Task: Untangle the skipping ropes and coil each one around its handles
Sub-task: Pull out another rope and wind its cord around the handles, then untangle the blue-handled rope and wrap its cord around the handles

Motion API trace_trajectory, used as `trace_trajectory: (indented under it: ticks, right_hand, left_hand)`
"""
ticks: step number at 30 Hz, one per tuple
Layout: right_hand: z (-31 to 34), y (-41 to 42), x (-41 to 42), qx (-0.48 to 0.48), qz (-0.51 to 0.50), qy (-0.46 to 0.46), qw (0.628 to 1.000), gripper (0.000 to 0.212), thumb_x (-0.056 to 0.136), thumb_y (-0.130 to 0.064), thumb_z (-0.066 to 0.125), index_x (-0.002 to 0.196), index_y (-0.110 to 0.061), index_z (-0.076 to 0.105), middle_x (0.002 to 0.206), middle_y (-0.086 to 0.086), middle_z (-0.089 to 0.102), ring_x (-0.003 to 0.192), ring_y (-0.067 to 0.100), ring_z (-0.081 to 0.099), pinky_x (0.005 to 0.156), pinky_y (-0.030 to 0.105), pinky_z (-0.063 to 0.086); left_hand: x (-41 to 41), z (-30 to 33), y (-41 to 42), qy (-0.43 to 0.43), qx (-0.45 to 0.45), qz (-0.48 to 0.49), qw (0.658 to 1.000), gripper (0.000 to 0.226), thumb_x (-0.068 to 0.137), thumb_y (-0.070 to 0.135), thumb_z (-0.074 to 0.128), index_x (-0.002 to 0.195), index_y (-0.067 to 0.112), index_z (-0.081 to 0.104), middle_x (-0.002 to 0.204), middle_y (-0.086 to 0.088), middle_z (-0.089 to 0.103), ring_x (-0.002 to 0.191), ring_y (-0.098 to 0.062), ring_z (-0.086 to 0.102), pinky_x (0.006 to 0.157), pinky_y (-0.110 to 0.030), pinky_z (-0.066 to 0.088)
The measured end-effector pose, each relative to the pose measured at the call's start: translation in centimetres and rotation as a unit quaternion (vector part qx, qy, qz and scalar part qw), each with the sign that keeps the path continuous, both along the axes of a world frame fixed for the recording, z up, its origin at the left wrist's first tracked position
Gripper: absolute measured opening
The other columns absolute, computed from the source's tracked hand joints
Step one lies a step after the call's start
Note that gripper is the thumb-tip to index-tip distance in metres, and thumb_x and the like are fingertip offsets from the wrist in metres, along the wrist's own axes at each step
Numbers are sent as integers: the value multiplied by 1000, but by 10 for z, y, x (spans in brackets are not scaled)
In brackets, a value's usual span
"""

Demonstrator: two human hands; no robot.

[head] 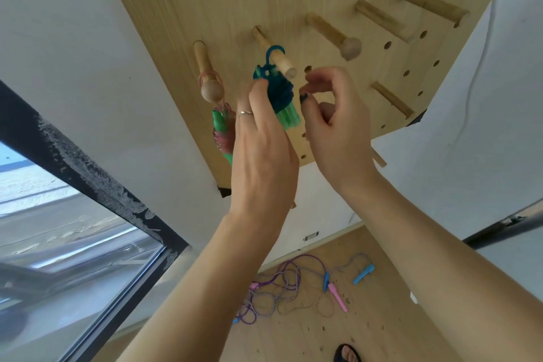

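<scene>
Left hand (pixel 261 153) at coiled rope (pixel 280 94)

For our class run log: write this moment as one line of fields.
left hand: touches coiled blue rope | rope: looped on peg | right hand: beside, holding nothing | floor ropes: tangled
</scene>
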State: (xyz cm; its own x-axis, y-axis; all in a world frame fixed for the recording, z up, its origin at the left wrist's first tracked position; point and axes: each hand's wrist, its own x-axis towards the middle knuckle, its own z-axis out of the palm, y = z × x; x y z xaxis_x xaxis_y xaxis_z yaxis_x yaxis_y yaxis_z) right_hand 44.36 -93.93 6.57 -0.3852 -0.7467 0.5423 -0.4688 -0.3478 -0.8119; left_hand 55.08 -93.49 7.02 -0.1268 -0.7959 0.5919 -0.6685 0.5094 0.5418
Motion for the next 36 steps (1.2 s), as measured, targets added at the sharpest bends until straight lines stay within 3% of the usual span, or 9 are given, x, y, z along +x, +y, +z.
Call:
trace_trajectory:
  ticks: [3,6,11,17,20,23,27,31,36]
  right_hand:
    - [-23,13,3,41,4,-33,999,18,97,-10,53,114,-14,57,102,-7,63,55,25,54,53,35,48]
    - [-57,24,8,87,-3,-61,994,17,98,-10,51,113,-17,55,101,-10,62,57,33,54,55,38,47]
    - [-153,39,20,216,-21,-59,974,21,98,-13,52,117,-21,48,102,-14,61,59,24,59,57,27,50]
    - [-323,63,44,365,-5,-35,930,25,97,-15,55,119,-21,47,104,-9,59,81,14,61,68,28,47]
    - [-422,70,58,449,18,-25,893,25,94,-18,52,117,-26,44,104,-8,59,81,15,61,74,42,55]
    - [-514,74,70,539,45,7,841,28,93,-22,52,120,-27,47,103,-11,59,82,14,63,74,45,58]
    - [-639,75,79,625,89,71,772,40,95,-20,53,134,-19,50,122,-4,58,101,19,61,72,26,46]
    - [-775,86,98,672,149,125,714,47,92,-10,52,139,-10,51,145,9,46,131,29,49,102,31,40]
    - [-906,99,125,707,210,173,653,58,90,-18,56,146,-24,43,154,3,38,139,28,41,109,38,41]
  left_hand:
    - [10,-25,9,-34,-26,-24,999,58,79,-21,43,135,-7,39,135,-22,45,118,-35,53,96,-39,50]
    - [23,-62,19,-66,-37,-45,996,49,79,-20,46,126,-8,46,126,-21,50,110,-35,55,89,-38,52]
    - [51,-158,36,-154,53,-63,985,39,81,-8,56,118,4,51,115,-9,57,91,-26,59,66,-32,51]
    - [95,-327,38,-303,179,-88,932,31,83,9,52,113,15,57,107,0,61,82,-23,59,71,-30,44]
    - [116,-422,35,-341,231,-113,904,26,87,17,49,111,18,56,106,1,60,84,-25,60,71,-32,44]
    - [136,-517,34,-367,291,-126,874,27,90,17,48,116,20,54,109,1,59,91,-26,58,71,-30,39]
    - [154,-644,37,-378,367,-142,838,44,93,18,43,136,25,45,125,-1,56,106,-29,57,80,-37,47]
    - [157,-754,46,-370,428,-152,810,40,93,18,46,133,22,46,130,-3,52,112,-32,57,82,-39,50]
    - [159,-870,51,-368,472,-169,783,48,94,19,46,141,22,41,137,-5,49,117,-31,55,89,-39,49]
